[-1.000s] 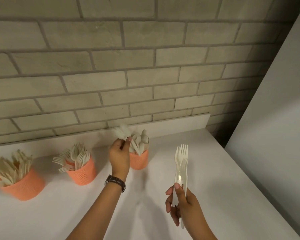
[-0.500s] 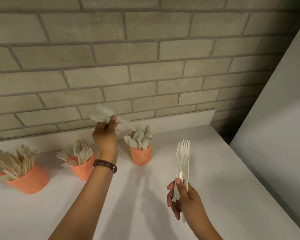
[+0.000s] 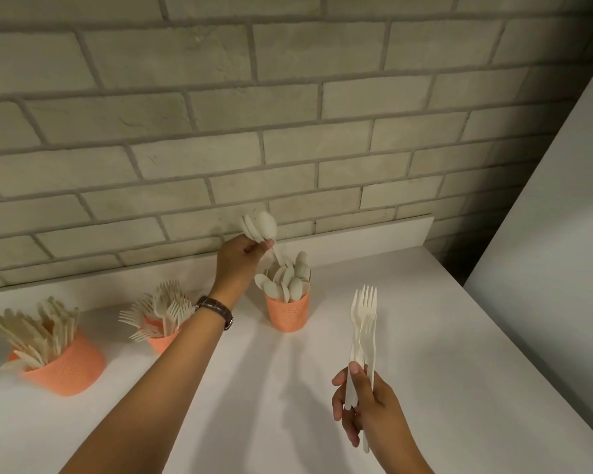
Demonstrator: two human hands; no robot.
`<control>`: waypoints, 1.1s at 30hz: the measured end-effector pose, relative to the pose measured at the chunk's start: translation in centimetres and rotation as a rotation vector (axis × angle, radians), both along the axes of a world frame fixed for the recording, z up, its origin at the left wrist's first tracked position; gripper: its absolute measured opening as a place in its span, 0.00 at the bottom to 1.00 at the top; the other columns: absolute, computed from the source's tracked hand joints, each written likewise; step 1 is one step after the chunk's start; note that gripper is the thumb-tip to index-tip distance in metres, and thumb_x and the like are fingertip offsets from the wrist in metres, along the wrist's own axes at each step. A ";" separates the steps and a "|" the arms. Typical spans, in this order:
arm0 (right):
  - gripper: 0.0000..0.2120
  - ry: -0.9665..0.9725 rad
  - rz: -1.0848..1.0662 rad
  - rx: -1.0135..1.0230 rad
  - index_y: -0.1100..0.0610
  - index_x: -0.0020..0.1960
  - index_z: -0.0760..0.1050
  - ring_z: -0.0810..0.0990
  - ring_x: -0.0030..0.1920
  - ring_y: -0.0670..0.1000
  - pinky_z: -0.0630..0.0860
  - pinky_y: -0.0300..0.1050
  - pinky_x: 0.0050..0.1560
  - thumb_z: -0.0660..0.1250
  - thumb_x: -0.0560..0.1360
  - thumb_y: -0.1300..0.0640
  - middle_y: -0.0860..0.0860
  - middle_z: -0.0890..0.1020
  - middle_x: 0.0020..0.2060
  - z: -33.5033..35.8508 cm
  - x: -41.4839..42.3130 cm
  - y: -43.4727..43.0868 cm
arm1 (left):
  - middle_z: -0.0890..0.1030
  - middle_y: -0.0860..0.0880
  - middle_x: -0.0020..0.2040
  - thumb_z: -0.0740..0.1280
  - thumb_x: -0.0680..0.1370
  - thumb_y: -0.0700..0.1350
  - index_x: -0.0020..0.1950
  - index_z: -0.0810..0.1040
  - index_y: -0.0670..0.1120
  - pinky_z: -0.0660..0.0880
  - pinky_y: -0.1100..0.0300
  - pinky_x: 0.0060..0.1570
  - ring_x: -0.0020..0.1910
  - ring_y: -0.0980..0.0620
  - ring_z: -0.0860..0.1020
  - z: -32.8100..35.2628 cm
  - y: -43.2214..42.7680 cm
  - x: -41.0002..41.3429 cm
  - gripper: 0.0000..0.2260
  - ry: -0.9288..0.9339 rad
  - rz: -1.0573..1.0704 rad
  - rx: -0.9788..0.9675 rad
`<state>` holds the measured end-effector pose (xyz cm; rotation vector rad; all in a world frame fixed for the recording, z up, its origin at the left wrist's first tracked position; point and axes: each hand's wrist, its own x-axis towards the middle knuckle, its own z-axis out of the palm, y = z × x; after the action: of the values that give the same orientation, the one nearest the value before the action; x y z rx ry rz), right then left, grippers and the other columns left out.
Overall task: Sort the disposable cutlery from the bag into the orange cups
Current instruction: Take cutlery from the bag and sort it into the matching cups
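Three orange cups stand in a row on the white counter [image 3: 425,336]. The right cup [image 3: 287,313] is full of white spoons, the middle cup [image 3: 161,341] holds forks, and the left cup [image 3: 65,367] holds knives. My left hand [image 3: 240,265] pinches a few spoons [image 3: 259,226] by their handles, bowls up, handle tips dipping into the right cup. Nearer the front, my right hand [image 3: 363,405] grips a small bunch of white forks [image 3: 363,323] upright, tines up. No bag is in view.
A grey brick wall [image 3: 288,114] with a white ledge [image 3: 374,230] runs behind the cups. A white panel [image 3: 562,251] rises along the counter's right side. The counter's front right edge [image 3: 582,436] runs diagonally at the lower right.
My left hand lifted its spoons away from the right cup to the left, then swung them back over that cup. My right hand has kept the forks nearly still.
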<state>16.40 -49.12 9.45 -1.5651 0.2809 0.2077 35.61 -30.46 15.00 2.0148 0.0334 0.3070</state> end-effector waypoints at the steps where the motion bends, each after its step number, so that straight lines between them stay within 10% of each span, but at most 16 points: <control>1: 0.19 0.000 -0.001 0.001 0.62 0.44 0.72 0.65 0.17 0.52 0.62 0.37 0.20 0.51 0.82 0.51 0.54 0.77 0.24 0.0 0.0 0.2 | 0.81 0.43 0.38 0.68 0.75 0.47 0.41 0.80 0.37 0.69 0.63 0.37 0.37 0.52 0.75 0.3 -0.1 0.4 0.12 -0.008 0.002 0.044; 6: 0.18 -0.008 -0.017 0.007 0.62 0.44 0.72 0.65 0.17 0.52 0.62 0.37 0.20 0.51 0.82 0.52 0.54 0.76 0.24 0.3 0.0 0.9 | 0.81 0.33 0.38 0.70 0.74 0.48 0.37 0.78 0.31 0.74 0.48 0.43 0.36 0.43 0.76 1.3 0.8 1.2 0.18 -0.100 0.077 0.075; 25: 0.18 -0.006 -0.031 0.000 0.63 0.43 0.73 0.65 0.17 0.53 0.63 0.38 0.20 0.51 0.82 0.52 0.55 0.76 0.24 0.4 -0.4 2.4 | 0.76 0.47 0.31 0.70 0.69 0.48 0.34 0.77 0.39 0.64 0.62 0.30 0.33 0.49 0.73 -2.8 0.4 -0.5 0.12 0.403 0.033 0.083; 33: 0.17 -0.034 -0.008 -0.027 0.62 0.45 0.73 0.67 0.18 0.52 0.63 0.38 0.21 0.52 0.82 0.53 0.54 0.76 0.24 0.5 -0.6 2.1 | 0.79 0.41 0.60 0.74 0.69 0.43 0.58 0.79 0.42 0.73 0.51 0.57 0.57 0.43 0.77 -2.2 1.9 -2.2 0.19 0.515 -0.153 -0.204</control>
<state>15.81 -46.98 10.00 -1.5930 0.2641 0.1713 33.45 -28.52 12.84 1.8326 0.2231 -0.3055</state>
